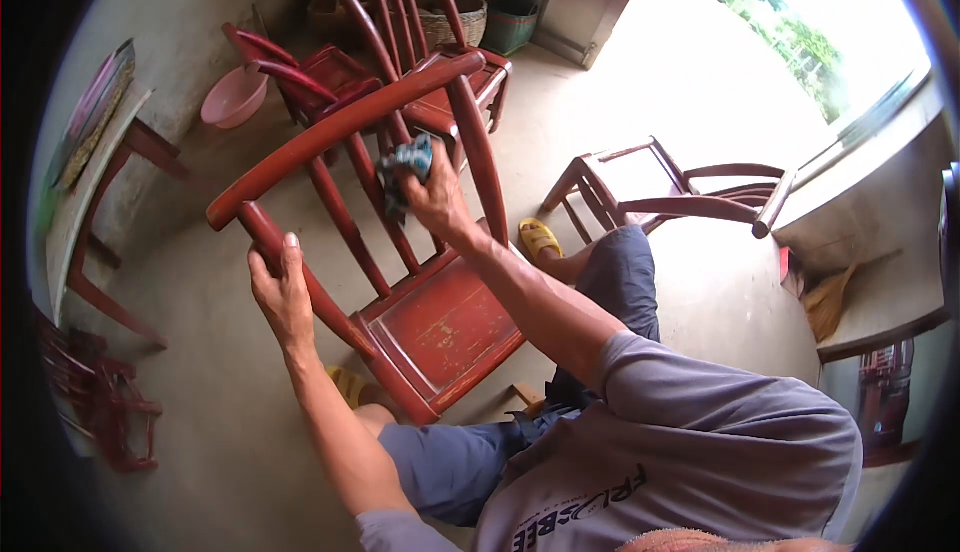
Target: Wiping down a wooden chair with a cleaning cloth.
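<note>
Before me stands a red-painted wooden chair (pixel 442 319), its seat worn with pale scratches and its slatted back rising away from me. My left hand (pixel 283 286) grips the left back post (pixel 322 297), a little below the curved top rail (pixel 337 136). In my right hand (pixel 442 196) is a bunched dark cloth with blue and white patches (pixel 409 162). The cloth lies against a back slat, just under the top rail; my fingers are partly hidden behind it.
More red chairs (pixel 450 102) stand close behind, beside a pink basin (pixel 235 98) and a wicker basket (pixel 454 27). A dark wooden chair (pixel 637 169) lies tipped over at the right, near the bright doorway. A table (pixel 97 184) stands left; a broom (pixel 829 301) is at right.
</note>
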Tool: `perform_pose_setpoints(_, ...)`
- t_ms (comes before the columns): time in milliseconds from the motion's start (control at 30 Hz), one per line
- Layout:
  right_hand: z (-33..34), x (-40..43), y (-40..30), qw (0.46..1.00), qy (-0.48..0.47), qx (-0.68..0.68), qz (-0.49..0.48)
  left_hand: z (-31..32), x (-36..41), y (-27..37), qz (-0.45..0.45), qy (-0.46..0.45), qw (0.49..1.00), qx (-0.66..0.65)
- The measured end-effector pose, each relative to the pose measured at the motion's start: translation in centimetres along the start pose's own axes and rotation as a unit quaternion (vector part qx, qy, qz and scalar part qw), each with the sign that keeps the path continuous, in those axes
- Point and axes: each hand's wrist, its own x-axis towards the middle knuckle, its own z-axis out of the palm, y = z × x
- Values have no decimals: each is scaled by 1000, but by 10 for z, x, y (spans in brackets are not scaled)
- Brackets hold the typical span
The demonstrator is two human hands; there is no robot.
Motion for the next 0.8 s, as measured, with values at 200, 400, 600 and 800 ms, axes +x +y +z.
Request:
perform_pose_setpoints(200,-37,-141,103,954,-115,-264,80,29,17,-13,34,24,998,37)
perform_pose_setpoints(400,-28,-102,1,980,-165,-43,104,10,3,-15,-14,32,999,27)
perform_pose_setpoints(600,10,50,-161,991,-4,59,-124,16,6,-24,-16,39,999,-13)
perform_pose_setpoints(800,81,90,-192,919,-213,-111,-312,34,15,-20,-3,64,998,-21)
